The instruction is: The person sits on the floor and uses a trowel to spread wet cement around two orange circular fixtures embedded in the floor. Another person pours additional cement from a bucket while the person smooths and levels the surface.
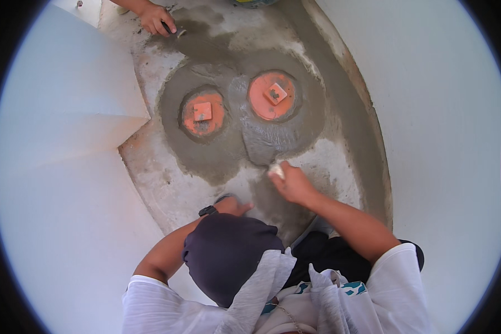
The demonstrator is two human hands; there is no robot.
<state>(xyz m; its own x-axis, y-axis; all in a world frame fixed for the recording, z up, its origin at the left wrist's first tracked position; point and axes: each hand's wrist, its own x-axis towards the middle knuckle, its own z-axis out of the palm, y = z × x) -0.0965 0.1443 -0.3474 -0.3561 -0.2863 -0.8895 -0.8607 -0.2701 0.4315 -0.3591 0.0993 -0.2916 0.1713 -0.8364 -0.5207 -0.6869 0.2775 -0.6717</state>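
Note:
My right hand (290, 182) grips a small pale sponge (276, 168) and presses it on the wet grey cement (261, 142) just below two round orange caps. The left cap (203, 113) and the right cap (274, 94) each have a square knob and sit in rings of fresh cement. My left hand (232, 206), with a black wristwatch (207, 211), rests on the concrete floor beside my dark-clothed knee (228, 250), which partly hides it; it holds nothing.
Another person's hand (156, 19) at the top works the cement with a small tool (175, 30). White walls (67, 111) close in on the left and right of the narrow concrete floor (167, 189). A raised cement border (367, 128) runs along the right.

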